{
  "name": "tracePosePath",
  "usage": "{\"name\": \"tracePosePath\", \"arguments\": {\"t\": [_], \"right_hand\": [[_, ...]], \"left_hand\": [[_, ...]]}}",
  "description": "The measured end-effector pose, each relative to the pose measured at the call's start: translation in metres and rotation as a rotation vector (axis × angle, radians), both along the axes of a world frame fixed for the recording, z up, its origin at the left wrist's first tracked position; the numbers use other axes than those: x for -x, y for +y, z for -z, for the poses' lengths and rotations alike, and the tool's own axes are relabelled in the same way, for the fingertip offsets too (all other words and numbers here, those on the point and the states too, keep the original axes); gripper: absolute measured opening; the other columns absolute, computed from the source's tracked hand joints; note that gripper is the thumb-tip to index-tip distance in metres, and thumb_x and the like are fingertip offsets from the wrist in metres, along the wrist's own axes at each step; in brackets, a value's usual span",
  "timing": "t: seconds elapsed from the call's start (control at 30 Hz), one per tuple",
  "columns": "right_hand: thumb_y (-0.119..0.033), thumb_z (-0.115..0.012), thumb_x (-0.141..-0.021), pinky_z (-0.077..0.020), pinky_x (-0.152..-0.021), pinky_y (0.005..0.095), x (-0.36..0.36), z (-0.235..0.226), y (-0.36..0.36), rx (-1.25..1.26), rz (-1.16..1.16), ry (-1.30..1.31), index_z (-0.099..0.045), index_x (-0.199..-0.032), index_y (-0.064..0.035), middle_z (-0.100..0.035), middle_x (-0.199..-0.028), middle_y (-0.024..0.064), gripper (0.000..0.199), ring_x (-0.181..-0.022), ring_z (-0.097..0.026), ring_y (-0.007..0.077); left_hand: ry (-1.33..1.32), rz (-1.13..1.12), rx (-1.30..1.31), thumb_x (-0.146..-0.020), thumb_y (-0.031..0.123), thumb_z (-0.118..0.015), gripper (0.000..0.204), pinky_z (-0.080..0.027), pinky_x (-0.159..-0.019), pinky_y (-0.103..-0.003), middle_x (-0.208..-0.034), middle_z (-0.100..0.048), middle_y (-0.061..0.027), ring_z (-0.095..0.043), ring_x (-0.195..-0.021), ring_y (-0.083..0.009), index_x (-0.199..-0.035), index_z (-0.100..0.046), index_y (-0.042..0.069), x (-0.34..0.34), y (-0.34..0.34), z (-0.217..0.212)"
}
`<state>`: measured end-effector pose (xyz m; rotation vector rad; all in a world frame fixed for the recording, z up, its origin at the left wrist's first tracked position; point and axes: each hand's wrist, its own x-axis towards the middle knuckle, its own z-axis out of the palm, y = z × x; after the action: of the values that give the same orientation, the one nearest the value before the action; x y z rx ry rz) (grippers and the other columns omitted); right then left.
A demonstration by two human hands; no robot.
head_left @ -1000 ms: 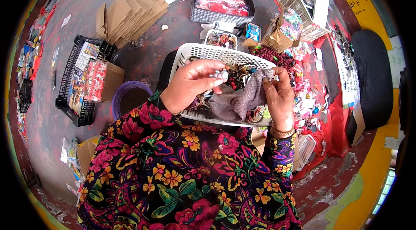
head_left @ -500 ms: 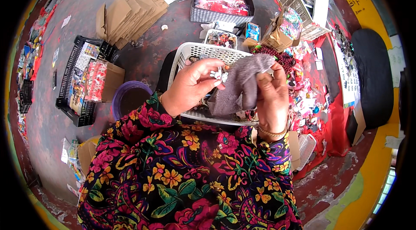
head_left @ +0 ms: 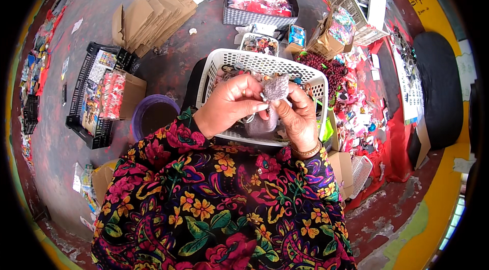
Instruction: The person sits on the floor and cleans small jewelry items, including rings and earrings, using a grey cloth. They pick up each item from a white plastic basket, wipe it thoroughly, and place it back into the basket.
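Over a white perforated plastic basket (head_left: 216, 61), both hands meet at a grey fuzzy piece of cloth (head_left: 276, 88). My right hand (head_left: 300, 122) pinches its gathered top between thumb and fingers, and the lower part hangs into the basket. My left hand (head_left: 232, 104) is closed beside it, thumb and fingertips pressed together on a small white trinket that touches the cloth and is mostly covered by the fingers. Small mixed accessories lie in the basket, partly hidden by my hands.
A smaller white basket (head_left: 259, 44) of hair ties stands beyond. Farther back is a checked bin (head_left: 260, 18) of pink packets. To the left are a purple bucket (head_left: 145, 100), a black crate (head_left: 89, 132) and folded cardboard (head_left: 153, 18). Dark red beads (head_left: 328, 74) lie at right.
My right hand has moved left and down, bringing the grey cloth against my left fingers. The cloth is now bunched, and the white trinket is more hidden.
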<state>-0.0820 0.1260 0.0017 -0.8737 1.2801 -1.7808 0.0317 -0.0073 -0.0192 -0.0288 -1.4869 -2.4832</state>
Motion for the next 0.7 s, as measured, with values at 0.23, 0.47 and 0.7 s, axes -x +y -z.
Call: {"name": "tracePosePath", "arguments": {"t": [0.23,0.47,0.7], "right_hand": [[-0.002,-0.051,-0.087,-0.0415,-0.068,0.0180,-0.006,0.010,-0.003,-0.063,0.270,0.256,-0.055,-0.098,-0.0011,-0.057,-0.087,0.0001,0.012,-0.077,-0.049,0.0046],[-0.005,-0.046,-0.090,-0.0456,-0.072,0.0225,0.009,0.013,-0.001,0.091,0.343,-0.326,-0.053,-0.106,-0.0021,-0.059,-0.094,0.0026,0.018,-0.081,-0.055,0.0088],[-0.003,-0.055,-0.084,-0.0428,-0.076,0.0221,0.017,-0.004,0.008,-0.119,-0.019,0.118,-0.051,-0.110,-0.0003,-0.057,-0.097,0.0017,0.026,-0.087,-0.052,0.0075]], "left_hand": [[0.044,-0.045,0.163,-0.083,-0.006,-0.052,0.019,-0.047,-0.074,-0.027,-0.091,-0.057,-0.0069,-0.059,-0.084,-0.0153,-0.099,-0.045,0.002,0.002,0.011,-0.003],[-0.059,-0.071,0.097,-0.086,-0.001,-0.049,0.018,-0.046,-0.073,-0.025,-0.096,-0.057,-0.0066,-0.055,-0.079,-0.0115,-0.104,-0.052,-0.002,0.003,0.002,0.003],[-0.158,0.138,0.017,-0.085,0.001,-0.052,0.014,-0.043,-0.061,-0.021,-0.081,-0.055,-0.0039,-0.052,-0.068,-0.0088,-0.097,-0.045,0.003,0.003,-0.006,-0.008]]}}
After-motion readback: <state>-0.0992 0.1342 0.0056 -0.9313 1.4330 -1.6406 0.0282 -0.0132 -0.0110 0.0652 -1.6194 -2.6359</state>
